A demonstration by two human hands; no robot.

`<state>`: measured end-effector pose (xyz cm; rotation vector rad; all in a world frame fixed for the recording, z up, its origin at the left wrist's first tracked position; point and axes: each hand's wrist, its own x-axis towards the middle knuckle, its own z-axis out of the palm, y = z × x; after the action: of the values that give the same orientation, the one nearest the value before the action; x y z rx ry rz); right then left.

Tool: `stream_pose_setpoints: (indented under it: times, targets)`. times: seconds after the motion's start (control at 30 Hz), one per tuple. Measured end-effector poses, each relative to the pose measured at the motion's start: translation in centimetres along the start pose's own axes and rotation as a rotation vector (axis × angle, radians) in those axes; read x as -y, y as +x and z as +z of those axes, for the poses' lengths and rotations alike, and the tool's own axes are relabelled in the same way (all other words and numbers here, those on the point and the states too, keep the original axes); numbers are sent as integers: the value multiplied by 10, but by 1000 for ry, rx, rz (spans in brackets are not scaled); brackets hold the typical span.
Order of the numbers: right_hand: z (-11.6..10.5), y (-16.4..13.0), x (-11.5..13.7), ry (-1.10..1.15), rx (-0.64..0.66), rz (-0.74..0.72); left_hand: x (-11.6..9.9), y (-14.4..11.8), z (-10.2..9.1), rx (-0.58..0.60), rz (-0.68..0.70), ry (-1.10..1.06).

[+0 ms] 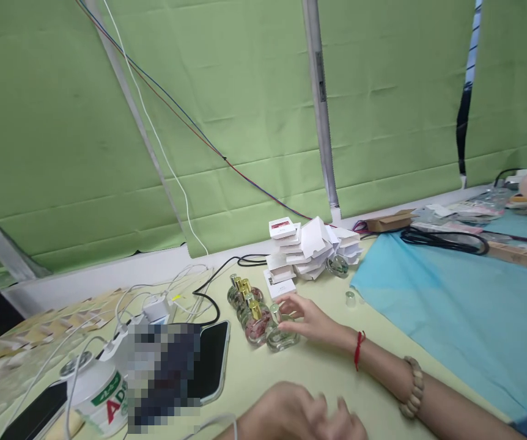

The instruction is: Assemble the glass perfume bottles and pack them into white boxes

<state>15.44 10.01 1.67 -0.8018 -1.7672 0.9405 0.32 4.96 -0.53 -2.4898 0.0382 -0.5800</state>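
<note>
My right hand, wearing a red string and a beaded bracelet, has thumb and fingers around the cap end of a clear glass perfume bottle, which stands on the table. Against it, to the left, stand several more perfume bottles with gold and silver caps, holding pinkish and greenish contents. Low in the picture is my left hand, blurred, its fingers curled in and no object visible in them. Behind the bottles small white boxes are heaped, with a rounded glass bottle at their side. A loose cap lies right of my right hand.
At left are a phone, a white tub, chargers and tangled white cables. A blue sheet covers the table's right side, with a coiled black cable and packages behind. Green cloth hangs along the back.
</note>
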Motion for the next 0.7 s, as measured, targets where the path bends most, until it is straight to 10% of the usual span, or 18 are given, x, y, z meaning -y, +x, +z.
stream_pose_setpoints:
  times: [0.07,0.2,0.7]
  targets:
    - [0,0,-5,-123,12,-12,18,1,7,-136,167,-28]
    - [0,-1,-14,-439,6,-5,33,-2,12,-335,65,-15]
    - [15,-8,-16,-229,97,-58,26,3,16,-109,-224,-171]
